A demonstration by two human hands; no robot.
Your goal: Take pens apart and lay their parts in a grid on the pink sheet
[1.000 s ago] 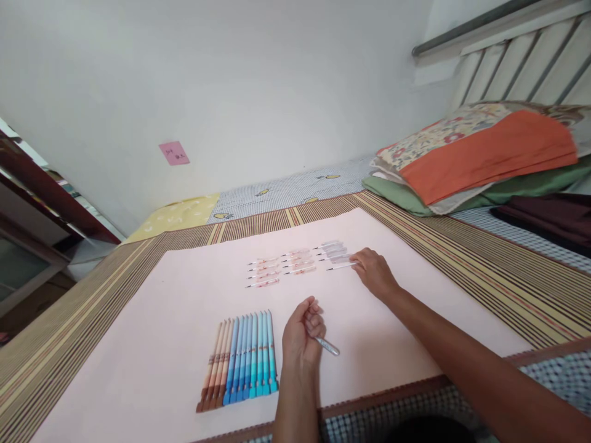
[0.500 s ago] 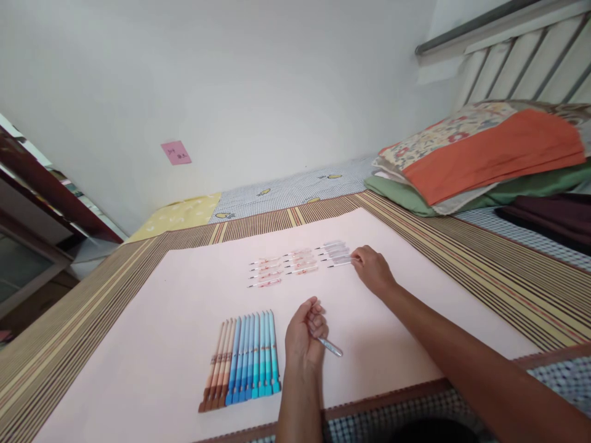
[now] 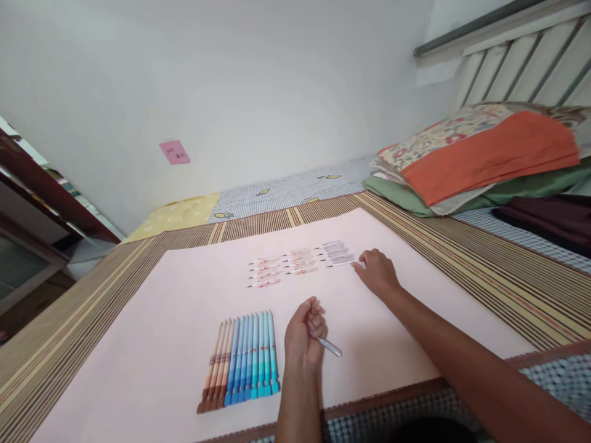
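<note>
My left hand [image 3: 307, 326] rests palm-up on the pink sheet, fingers curled around a slim clear-silvery pen barrel [image 3: 331, 347] whose rounded end sticks out to the right. My right hand [image 3: 377, 271] is at the back right, thumb and forefinger slightly apart at the tail of the nearest pen refill [image 3: 340, 264]. That refill lies flat, dark tip to the left, below several grey-marked refills [image 3: 333, 251]. Left of these lie several red-marked refills [image 3: 301, 263] in two groups. A row of several brown, blue and turquoise pens [image 3: 244, 360] lies beside my left forearm.
The large pink sheet [image 3: 152, 344] covers a striped mat [image 3: 462, 264] on a bed. Folded orange, floral and green bedding [image 3: 489, 160] is piled at the back right, with dark cloth [image 3: 549, 218] nearer. A pink note [image 3: 175, 152] is stuck on the wall.
My right hand has slid a little to the right along the nearest refill, and its thumb and forefinger have parted slightly. The left hand has stayed still with the barrel.
</note>
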